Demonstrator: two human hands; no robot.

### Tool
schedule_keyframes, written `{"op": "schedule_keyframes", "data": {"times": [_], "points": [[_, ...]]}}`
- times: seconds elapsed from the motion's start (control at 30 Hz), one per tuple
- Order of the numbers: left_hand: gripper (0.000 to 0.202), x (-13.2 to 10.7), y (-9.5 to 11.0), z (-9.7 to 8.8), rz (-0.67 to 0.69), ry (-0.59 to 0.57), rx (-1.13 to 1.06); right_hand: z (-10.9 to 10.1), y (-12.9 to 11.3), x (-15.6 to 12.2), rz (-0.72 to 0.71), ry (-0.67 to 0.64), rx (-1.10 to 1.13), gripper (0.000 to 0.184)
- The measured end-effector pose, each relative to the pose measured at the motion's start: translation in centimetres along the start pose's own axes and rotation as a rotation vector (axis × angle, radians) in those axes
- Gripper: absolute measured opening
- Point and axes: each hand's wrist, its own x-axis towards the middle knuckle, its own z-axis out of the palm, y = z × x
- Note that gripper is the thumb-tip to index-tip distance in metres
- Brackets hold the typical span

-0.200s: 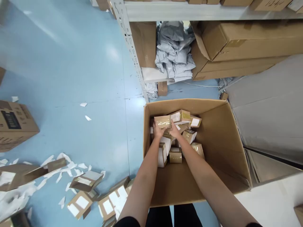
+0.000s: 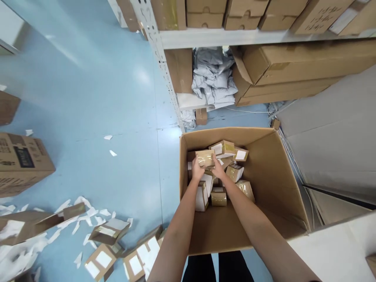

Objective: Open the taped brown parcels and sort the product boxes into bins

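Both my arms reach down into a large open cardboard carton [image 2: 276, 184] on the blue floor. My left hand [image 2: 197, 170] and my right hand [image 2: 218, 168] grip the two ends of a small taped brown box [image 2: 205, 158] at the far left of the carton. Around it lie several more small taped boxes [image 2: 225, 148] with white labels, piled toward the carton's back left. The carton's front and right parts show bare cardboard bottom.
A metal shelf rack [image 2: 164, 70] stands behind the carton, with brown boxes and grey poly bags [image 2: 214, 78] on it. Torn white paper and opened small boxes [image 2: 108, 231] litter the floor at lower left. A printed carton [image 2: 20, 162] sits at the left. A white surface [image 2: 340, 250] is at lower right.
The view has tilted up slightly, showing more of the shelf. My hands have closed in a little on the small box.
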Motion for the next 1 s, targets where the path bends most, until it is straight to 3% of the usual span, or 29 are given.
{"op": "schedule_keyframes", "data": {"times": [0.13, 0.3, 0.4, 0.5, 0.63, 0.77, 0.9, 1.0], "points": [[0.077, -3.2, 3.8, -2.1, 0.119, -0.083, 0.050, -4.9, -1.6, -4.3, 0.071, 0.098, -0.019, 0.079], [0.069, -7.1, 12.1, -4.0, 0.280, -0.171, 0.102, -13.4, -4.6, -10.7, 0.116, 0.230, -0.096, 0.066], [0.070, -9.7, 17.7, -3.8, 0.413, -0.222, 0.116, -19.0, -6.2, -15.5, 0.135, 0.331, -0.133, 0.066], [0.069, -12.8, 23.4, -2.5, 0.557, -0.279, 0.110, -24.4, -7.3, -21.4, 0.200, 0.457, -0.162, 0.066], [0.069, -18.7, 30.5, 0.3, 0.721, -0.405, 0.097, -30.1, -7.1, -30.8, 0.314, 0.593, -0.195, 0.065], [0.065, -26.4, 35.3, 4.5, 0.859, -0.537, 0.126, -32.7, -4.3, -41.8, 0.443, 0.684, -0.175, 0.064], [0.055, -37.1, 37.2, 11.5, 0.941, -0.701, 0.135, -32.2, 0.7, -54.9, 0.612, 0.800, -0.127, 0.061], [0.057, -46.9, 36.5, 18.1, 0.957, -0.840, 0.139, -29.6, 5.1, -65.2, 0.775, 0.866, -0.074, 0.059]]}}
